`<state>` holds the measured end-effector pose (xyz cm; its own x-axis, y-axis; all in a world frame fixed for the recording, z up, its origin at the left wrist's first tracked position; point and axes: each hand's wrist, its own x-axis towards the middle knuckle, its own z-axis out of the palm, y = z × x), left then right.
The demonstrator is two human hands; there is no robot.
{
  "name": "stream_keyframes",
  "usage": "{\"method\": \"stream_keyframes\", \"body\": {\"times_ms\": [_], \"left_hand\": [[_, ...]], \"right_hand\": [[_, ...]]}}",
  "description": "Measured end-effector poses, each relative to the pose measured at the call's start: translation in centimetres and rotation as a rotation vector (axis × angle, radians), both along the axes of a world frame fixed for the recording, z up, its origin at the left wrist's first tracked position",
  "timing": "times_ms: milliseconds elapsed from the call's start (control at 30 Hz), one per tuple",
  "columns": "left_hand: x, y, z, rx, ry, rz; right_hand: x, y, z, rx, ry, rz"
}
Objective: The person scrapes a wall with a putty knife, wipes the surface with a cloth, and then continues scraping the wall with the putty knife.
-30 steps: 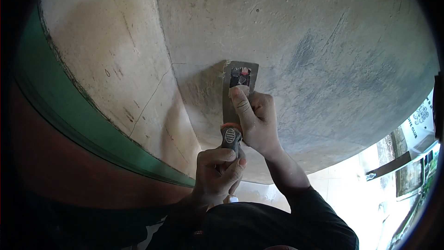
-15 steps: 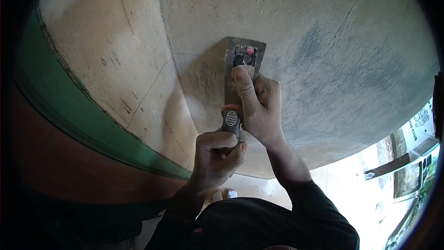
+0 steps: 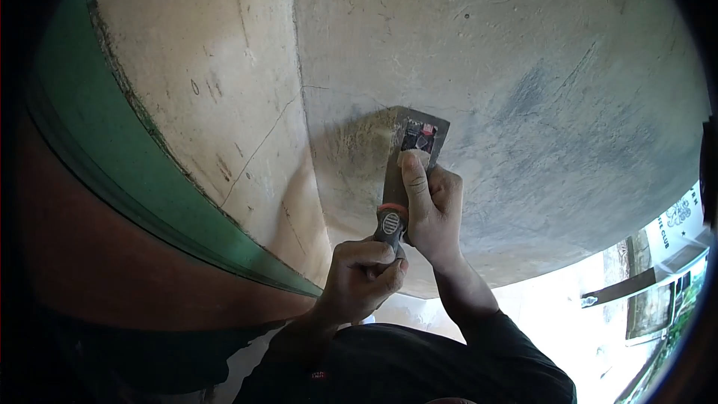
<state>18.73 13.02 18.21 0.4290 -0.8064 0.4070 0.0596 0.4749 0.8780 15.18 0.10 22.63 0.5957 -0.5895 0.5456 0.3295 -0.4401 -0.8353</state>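
- While your left hand (image 3: 360,273) grips the handle (image 3: 390,226) of the putty knife (image 3: 395,187), your right hand (image 3: 434,213) clasps its blade (image 3: 430,117), the thumb lying upon it.
- The blade's end is at the grey wall (image 3: 538,15), near a thin crack (image 3: 344,90); whether it touches, I cannot tell.

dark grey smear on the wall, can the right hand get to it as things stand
Probably yes: nothing visible stands between the right hand and the dark grey smear, though that hand is occupied, its thumb on the scraper.
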Motion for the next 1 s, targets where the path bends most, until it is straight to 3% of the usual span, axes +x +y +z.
{"method": "stream_keyframes", "body": {"times_ms": [67,133,267,333,367,433,533,633,733,800,833,933,1000], "left_hand": [[-0.1,0.1,0.9,0.049,0.098,-0.028],[0.3,-0.5,1.8,-0.03,-0.039,0.0],[1.1,-1.0,2.3,-0.071,-0.078,-0.015],[0.5,0.2,1.5,-0.048,0.15,-0.125],[0.0,0.4,0.8,-0.056,0.143,-0.126],[-0.4,0.4,-0.4,-0.21,0.308,-0.194],[0.0,-0.5,-0.1,-0.262,0.296,-0.078],[1.1,-1.3,-0.1,-0.298,0.123,-0.05],[1.1,-0.5,-0.2,-0.326,0.026,-0.03],[1.2,0.1,-1.7,-0.283,-0.027,-0.054],[1.3,0.0,-2.1,-0.249,0.053,-0.044],[1.2,-0.9,-0.7,-0.354,-0.052,0.055],[1.1,-0.6,-0.1,-0.28,-0.084,0.095]], "right_hand": [[-0.2,0.1,0.3,0.02,0.027,0.002],[-0.1,0.0,2.3,-0.035,0.017,0.006],[0.3,-0.2,3.3,-0.068,-0.018,-0.027],[0.1,0.2,1.9,-0.042,-0.021,-0.022],[0.1,0.3,1.2,-0.009,-0.03,-0.016],[0.3,-0.1,0.9,-0.081,-0.03,-0.036],[0.7,-0.2,2.3,-0.12,0.007,-0.033],[1.4,-0.2,3.9,-0.028,-0.079,-0.018],[0.2,0.1,2.3,-0.093,-0.003,-0.019],[0.5,0.6,0.6,0.026,0.006,0.01],[0.7,0.3,0.4,0.018,0.005,0.005],[1.0,0.3,2.2,0.035,-0.016,0.045],[1.2,0.1,2.8,0.049,-0.049,0.08]]}}
